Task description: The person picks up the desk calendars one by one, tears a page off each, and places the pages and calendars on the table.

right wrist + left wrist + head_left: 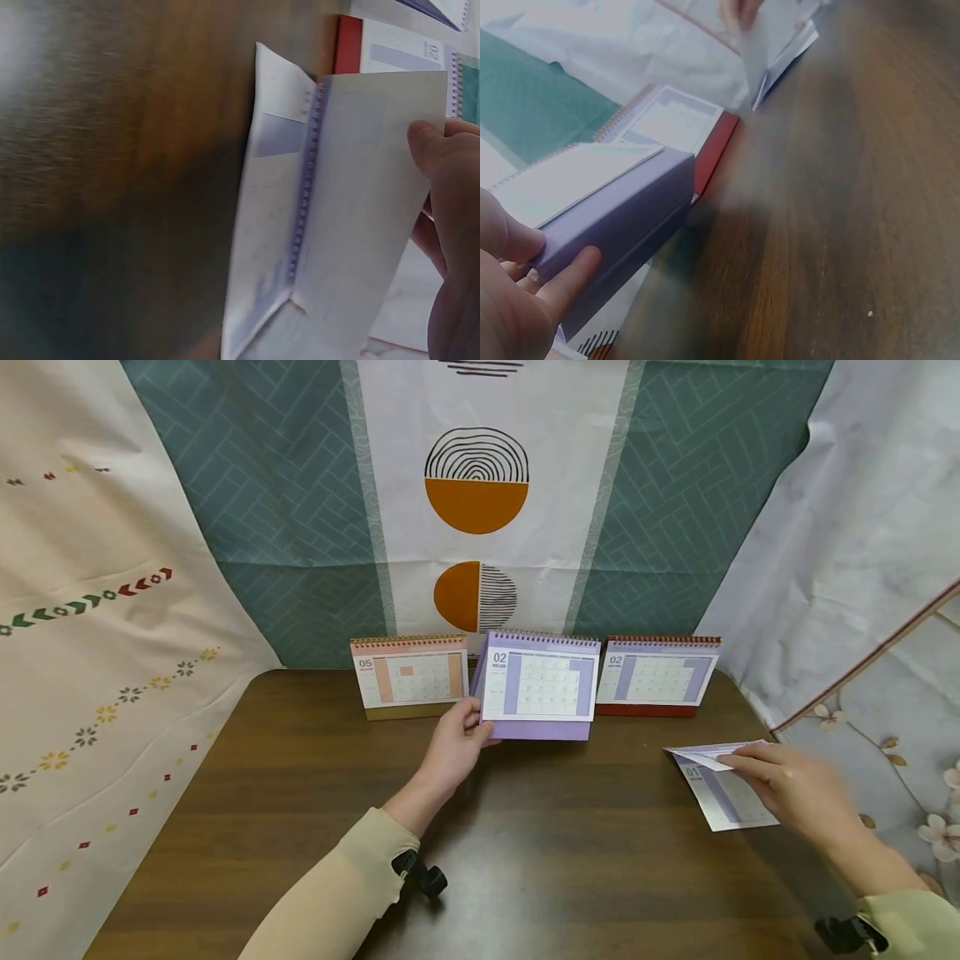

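Observation:
A purple desk calendar (pixel 540 685) showing month 02 is held at its lower left corner by my left hand (pixel 459 731), thumb in front and fingers behind. In the left wrist view the purple base (pixel 630 210) is tilted; I cannot tell whether it touches the table. At the right, my right hand (pixel 795 785) pinches a white page (pixel 379 187) between thumb and fingers. That page meets a white and purple 01 calendar sheet (pixel 723 797) along a line of binding marks. Whether the two are joined there is unclear.
An orange 05 desk calendar (pixel 411 672) with a gold base stands at the back left. Another 02 desk calendar (pixel 658 672) with a red base stands at the back right. Patterned cloths (pixel 300 510) hang behind the brown wooden table (pixel 315 777) and at both sides.

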